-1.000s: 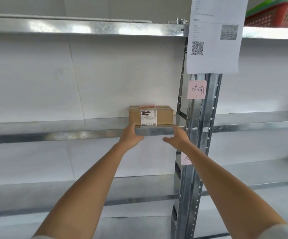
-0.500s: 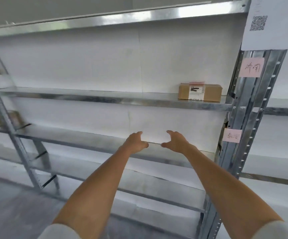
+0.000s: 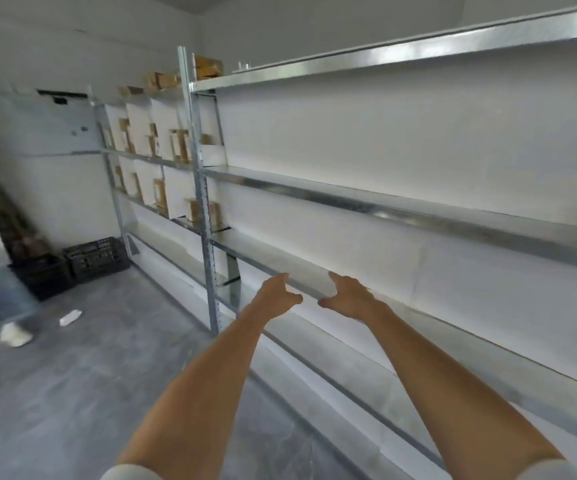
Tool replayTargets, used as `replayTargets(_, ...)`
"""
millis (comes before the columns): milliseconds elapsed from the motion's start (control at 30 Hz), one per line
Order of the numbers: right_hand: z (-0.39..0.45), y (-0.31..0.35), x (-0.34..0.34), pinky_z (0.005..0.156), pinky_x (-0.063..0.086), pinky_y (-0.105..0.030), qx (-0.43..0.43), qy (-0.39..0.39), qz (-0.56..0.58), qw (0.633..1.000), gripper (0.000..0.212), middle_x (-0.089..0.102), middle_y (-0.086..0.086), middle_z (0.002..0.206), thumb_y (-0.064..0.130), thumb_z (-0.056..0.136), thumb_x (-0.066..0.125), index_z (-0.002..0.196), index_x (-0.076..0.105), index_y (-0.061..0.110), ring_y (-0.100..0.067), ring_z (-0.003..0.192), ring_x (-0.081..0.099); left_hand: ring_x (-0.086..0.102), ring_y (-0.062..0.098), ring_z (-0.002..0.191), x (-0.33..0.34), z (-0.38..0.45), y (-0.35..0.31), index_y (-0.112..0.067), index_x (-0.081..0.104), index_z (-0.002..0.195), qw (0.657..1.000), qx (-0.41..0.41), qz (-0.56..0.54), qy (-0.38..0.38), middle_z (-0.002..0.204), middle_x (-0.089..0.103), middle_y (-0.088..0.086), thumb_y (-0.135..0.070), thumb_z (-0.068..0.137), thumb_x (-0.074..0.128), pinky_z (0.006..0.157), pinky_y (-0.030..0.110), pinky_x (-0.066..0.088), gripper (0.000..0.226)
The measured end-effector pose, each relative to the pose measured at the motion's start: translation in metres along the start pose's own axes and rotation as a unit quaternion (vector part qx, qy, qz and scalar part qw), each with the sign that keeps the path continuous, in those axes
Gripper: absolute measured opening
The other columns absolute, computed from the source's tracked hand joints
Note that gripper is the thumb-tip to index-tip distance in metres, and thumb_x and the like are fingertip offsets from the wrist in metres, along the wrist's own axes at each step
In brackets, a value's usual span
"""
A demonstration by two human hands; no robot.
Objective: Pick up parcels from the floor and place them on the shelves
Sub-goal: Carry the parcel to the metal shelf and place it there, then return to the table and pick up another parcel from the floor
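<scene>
While both arms reach out toward the rack, neither hand carries anything, so the next parcel has to come from the floor (image 3: 72, 393), and that lies down and to the left of the post (image 3: 207, 237).

Far left of the post, low on the floor, sit a pale bag-like lump (image 3: 15, 334) and a small white packet (image 3: 70, 317); whether either is a parcel to be shelved I cannot tell, as both are small and blurred. Behind them, still left of the post, stand two dark crates (image 3: 96, 259). Above those, the far bay already holds a row of brown parcels (image 3: 179, 147) standing on edge.

Just right of the post, the left hand (image 3: 276, 296) hangs in the air with its fingers loosely curled and apart, thumb toward the other hand, pinching nothing. Close beside it the right hand (image 3: 349, 297) mirrors it, fingers spread and relaxed, also gripping nothing. Both hover in front of the shelf (image 3: 401, 206) edges without clearly touching.

Right of the post the long shelf runs bare almost to the frame edge.

Judging by this, the left hand is nearer the floor items, so the turn should go leftward and down.
</scene>
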State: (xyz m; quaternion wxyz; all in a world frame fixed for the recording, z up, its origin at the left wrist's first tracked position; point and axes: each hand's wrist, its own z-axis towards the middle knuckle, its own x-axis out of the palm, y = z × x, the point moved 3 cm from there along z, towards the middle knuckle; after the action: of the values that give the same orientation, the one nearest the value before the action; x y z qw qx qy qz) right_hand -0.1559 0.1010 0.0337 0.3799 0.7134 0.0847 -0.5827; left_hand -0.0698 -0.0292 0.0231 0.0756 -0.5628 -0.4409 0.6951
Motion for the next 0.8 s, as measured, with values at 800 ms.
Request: replayTargets(800, 0.235, 0.431, 0.279, 0.097, 0.046, -0.037, -0.289, 0.198, 0.027, 0.936, 0.062, 0.054, -0.011, 0.135, 0.035, 0.081, 0.067, 0.136, 0.046, 0.015, -0.029, 0.120, 0.054, 0.047, 0.029, 0.129, -0.299, 0.072, 0.405, -0.016, 0.039, 0.144, 0.943, -0.262, 0.010, -0.205, 0.140, 0.049, 0.014, -0.022, 0.083, 0.063, 0.097, 0.033, 0.043, 0.065)
